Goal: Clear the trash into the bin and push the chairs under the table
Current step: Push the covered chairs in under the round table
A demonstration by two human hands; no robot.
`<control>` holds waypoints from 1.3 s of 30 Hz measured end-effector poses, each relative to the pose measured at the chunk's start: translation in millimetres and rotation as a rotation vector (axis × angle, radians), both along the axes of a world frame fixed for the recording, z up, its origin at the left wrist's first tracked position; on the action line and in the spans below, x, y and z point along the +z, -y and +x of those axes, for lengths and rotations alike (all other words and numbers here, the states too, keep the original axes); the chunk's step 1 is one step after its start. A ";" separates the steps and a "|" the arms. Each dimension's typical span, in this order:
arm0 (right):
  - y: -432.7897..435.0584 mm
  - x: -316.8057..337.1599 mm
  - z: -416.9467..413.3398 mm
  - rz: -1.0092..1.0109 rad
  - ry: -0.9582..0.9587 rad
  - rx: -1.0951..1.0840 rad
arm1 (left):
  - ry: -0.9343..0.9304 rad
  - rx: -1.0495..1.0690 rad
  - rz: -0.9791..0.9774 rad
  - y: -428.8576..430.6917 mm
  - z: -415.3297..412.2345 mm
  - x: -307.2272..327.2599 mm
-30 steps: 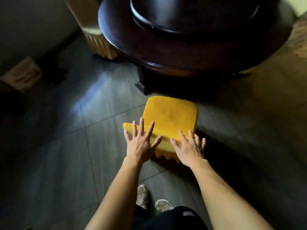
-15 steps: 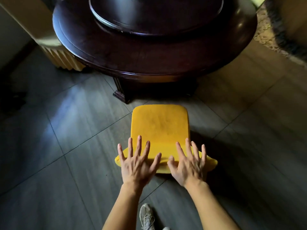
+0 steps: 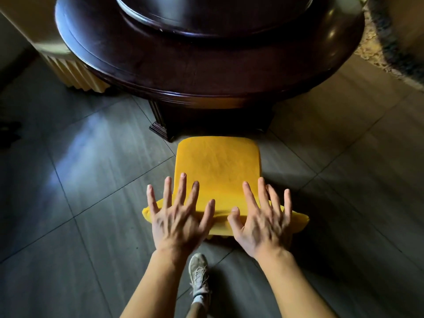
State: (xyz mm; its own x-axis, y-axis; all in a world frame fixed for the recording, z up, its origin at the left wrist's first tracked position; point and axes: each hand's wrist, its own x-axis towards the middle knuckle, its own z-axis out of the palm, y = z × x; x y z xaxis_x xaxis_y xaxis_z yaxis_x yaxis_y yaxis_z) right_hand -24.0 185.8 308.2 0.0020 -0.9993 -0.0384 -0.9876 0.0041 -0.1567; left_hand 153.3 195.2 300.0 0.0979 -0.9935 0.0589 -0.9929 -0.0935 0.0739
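A yellow-covered chair (image 3: pixel 218 166) stands on the tiled floor in front of me, its seat's far edge close to the dark pedestal of the round wooden table (image 3: pixel 206 72). My left hand (image 3: pixel 181 216) and my right hand (image 3: pixel 263 219) hover with fingers spread over the top of the chair's back, one at each side. Neither hand holds anything. I cannot tell whether the palms touch the fabric. No trash or bin is in view.
A second yellow-covered chair (image 3: pixel 75 74) stands at the left, tucked against the table edge. A dark turntable (image 3: pixel 213 14) sits on the table. A patterned rug (image 3: pixel 390 42) lies at the right. My shoe (image 3: pixel 198 274) is on the floor behind the chair.
The chair has turned square to the table and now sits closer to its pedestal. Both hands stay spread at the chair's back. My view has shifted towards the table.
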 end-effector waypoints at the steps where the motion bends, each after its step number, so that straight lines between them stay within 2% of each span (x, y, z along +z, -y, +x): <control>1: 5.8 -0.2 0.6 -0.006 -0.002 -0.004 | -0.001 0.000 -0.006 6.7 0.1 0.1; 18: 138.1 -2.9 11.7 -0.054 -0.059 -0.003 | -0.016 -0.005 -0.074 138.3 10.3 -3.6; 39: 280.4 -12.0 23.5 -0.229 -0.012 0.006 | -0.034 0.060 -0.212 280.3 19.1 -12.1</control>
